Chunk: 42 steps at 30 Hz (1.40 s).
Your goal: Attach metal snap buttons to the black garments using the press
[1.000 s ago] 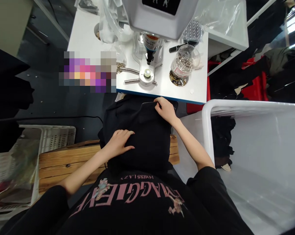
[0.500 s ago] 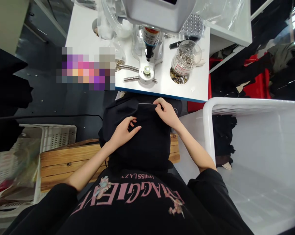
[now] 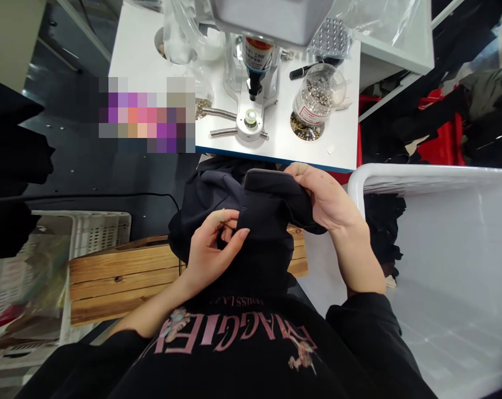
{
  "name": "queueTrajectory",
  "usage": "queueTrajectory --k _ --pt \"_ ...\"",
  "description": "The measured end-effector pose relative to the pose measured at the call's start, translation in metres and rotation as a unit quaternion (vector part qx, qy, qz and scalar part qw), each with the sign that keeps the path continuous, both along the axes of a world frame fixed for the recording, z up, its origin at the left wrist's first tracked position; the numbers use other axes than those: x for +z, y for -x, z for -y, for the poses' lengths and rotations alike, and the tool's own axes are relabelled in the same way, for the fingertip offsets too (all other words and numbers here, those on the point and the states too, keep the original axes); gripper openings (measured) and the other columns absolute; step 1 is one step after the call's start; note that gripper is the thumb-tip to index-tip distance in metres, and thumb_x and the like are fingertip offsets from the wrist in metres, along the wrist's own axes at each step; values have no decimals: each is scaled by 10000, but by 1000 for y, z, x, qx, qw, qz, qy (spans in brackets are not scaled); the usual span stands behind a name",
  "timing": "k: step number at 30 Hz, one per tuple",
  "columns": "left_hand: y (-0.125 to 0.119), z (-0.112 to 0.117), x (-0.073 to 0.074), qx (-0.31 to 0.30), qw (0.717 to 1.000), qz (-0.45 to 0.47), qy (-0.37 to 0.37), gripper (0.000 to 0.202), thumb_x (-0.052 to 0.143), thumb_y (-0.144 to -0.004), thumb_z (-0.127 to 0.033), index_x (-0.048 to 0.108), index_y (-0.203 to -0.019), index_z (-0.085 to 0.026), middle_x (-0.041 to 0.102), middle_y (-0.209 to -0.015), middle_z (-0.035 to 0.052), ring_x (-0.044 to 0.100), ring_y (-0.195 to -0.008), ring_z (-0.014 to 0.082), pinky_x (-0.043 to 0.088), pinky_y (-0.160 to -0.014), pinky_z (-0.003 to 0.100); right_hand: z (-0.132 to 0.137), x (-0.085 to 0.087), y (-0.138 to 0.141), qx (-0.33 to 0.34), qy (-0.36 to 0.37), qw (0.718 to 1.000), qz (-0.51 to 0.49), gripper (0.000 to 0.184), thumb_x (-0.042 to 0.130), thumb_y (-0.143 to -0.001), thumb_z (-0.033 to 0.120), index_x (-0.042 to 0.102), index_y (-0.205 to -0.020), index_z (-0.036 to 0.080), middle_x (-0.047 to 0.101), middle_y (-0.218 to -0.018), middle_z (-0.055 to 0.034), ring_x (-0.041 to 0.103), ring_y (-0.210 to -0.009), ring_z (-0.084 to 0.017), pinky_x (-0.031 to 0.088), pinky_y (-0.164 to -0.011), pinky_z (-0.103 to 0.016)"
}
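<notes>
A dark garment (image 3: 267,216) lies across my lap, with a straight finished edge held up toward the table. My right hand (image 3: 329,194) is closed on the far right part of that edge, fingertips at the band and fabric bunched under the palm. Lower and to the left, my left hand (image 3: 217,246) grips a fold of the garment's front between thumb and curled fingers. Just beyond the garment stands a white press machine (image 3: 251,130) with a small round die (image 3: 251,117) below a dark-tipped head. Which piece of clothing it is I cannot tell.
On the white table (image 3: 226,147) a clear tub (image 3: 313,102) of metal snaps sits at the right, near a black marker (image 3: 303,71). A large white bin (image 3: 354,180) stands to my right. At the left are a wooden bench (image 3: 121,282) and a plastic crate (image 3: 105,230).
My right hand has moved right and nearer, lifting the garment's edge and folding the cloth. My left hand has shifted slightly right and lower, its fingers now closed on the fabric.
</notes>
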<state>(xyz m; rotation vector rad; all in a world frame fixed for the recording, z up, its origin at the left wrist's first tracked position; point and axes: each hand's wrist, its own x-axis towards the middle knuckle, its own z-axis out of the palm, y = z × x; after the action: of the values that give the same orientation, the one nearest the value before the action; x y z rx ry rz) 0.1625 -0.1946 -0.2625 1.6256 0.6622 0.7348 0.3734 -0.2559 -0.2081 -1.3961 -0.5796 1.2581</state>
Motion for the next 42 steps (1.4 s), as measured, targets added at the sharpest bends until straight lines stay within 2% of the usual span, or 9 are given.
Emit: queueTrajectory --k 9,14,19,22,25,28,30,37,42 --pt "18 10 0 -30 993 36 -113 308 616 -814 -126 548 -1099 -220 508 -744 -22 423 -592 68 390 -565 210 17 10 9 34 6 999 -34 84 501 -800 239 546 -770 174 473 -649 16 427 -532 -84 372 -472 -206" --pt "19 7 2 -25 990 5 -141 270 606 -811 -123 544 -1056 -219 496 -730 -26 428 -590 78 396 -565 218 25 18 18 42 -13 986 159 146 416 -857 222 555 -816 202 493 -688 3 477 -603 -122 410 -549 -249" --pt "8 -20 -11 11 948 -128 -290 610 667 -743 -198 389 -1286 -187 510 -1192 132 479 -1124 272 431 -916 426 35 -20 56 123 -53 856 499 216 400 -857 146 575 -969 203 590 -858 -53 550 -805 -188 441 -744 -326" --pt "2 -35 -54 -136 911 -172 -349 632 557 -765 -127 355 -1358 -207 377 -1418 138 293 -1341 315 298 -1061 505 41 -61 71 297 -18 755 584 243 435 -866 144 561 -1072 169 617 -924 -88 578 -813 -205 443 -702 -323" --pt "0 -44 -115 -279 881 -239 -298 558 462 -754 -49 497 -1281 -230 456 -1386 87 357 -1313 277 335 -1042 477 36 -81 68 415 10 682 602 135 488 -875 176 605 -944 176 630 -851 -75 598 -733 -194 435 -648 -313" --pt "-1 -46 -159 -264 899 -259 -235 512 467 -753 -61 543 -1242 -190 550 -1284 96 475 -1192 258 358 -1027 468 6 -74 61 381 -36 701 601 163 455 -909 207 608 -957 178 644 -919 -72 604 -833 -195 450 -728 -317" --pt "-2 -46 -170 -240 909 -257 -225 462 492 -747 -82 577 -1194 -167 576 -1238 115 478 -1182 283 369 -1011 481 -28 -68 60 299 -86 723 617 229 428 -915 193 585 -1080 172 618 -1101 -92 565 -1009 -205 437 -853 -329" --pt "-1 -49 -163 -236 923 -235 -194 544 489 -739 -82 540 -1256 -244 559 -1276 51 458 -1198 259 328 -1036 457 -162 -90 75 159 -111 676 711 546 508 -894 376 388 -1388 175 277 -1501 -125 251 -1360 -269 185 -1111 -457" --pt "2 -55 -160 -220 940 -212 -153 471 498 -764 -121 566 -1215 -242 574 -1258 48 475 -1182 250 326 -1040 449 -198 -103 77 156 -103 659 729 522 499 -891 435 441 -1350 193 260 -1510 -111 205 -1379 -269 115 -1128 -484"
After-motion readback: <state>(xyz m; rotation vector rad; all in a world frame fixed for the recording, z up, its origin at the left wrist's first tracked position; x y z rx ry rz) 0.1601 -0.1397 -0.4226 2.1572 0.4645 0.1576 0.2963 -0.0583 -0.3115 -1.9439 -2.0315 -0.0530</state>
